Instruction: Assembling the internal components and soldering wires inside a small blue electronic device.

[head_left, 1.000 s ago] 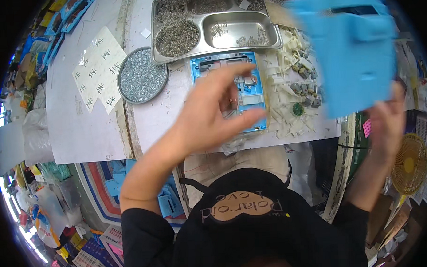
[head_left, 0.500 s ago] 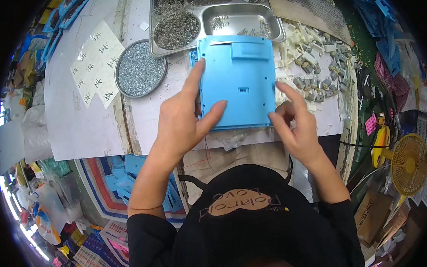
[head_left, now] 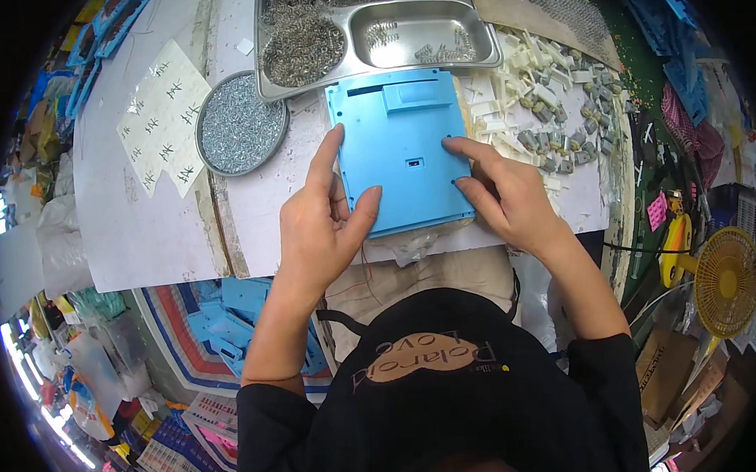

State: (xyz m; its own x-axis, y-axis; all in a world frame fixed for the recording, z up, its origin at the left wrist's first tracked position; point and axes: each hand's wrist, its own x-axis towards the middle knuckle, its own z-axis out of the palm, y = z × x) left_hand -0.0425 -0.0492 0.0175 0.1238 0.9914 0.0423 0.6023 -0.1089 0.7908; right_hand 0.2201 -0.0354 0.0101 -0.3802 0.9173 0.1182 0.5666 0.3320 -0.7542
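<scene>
A light-blue rectangular plastic casing (head_left: 402, 170) lies on the white work table in front of me, with a raised block near its top, a slot beside that and a small rectangular cutout lower down. My left hand (head_left: 318, 226) grips its left edge, index finger stretched along the side and thumb over the face. Its other fingers are partly hidden behind the edge. On the opposite side my right hand (head_left: 510, 196) holds the right edge, with index finger and thumb pressing on the face near two small holes. Clear plastic wrap (head_left: 413, 248) shows under the casing's near edge.
Beyond the casing stands a metal compartment tray (head_left: 364, 73) of springs. A round dish of small screws (head_left: 241, 124) sits left, beside a marked paper sheet (head_left: 162, 119). White plastic parts and small grey motors (head_left: 549, 138) are heaped right. A yellow fan (head_left: 727, 284) stands at far right.
The casing has shifted slightly left and turned a little, its cover now sitting flush over the side part. My right fingers have moved from its edge onto its face.
</scene>
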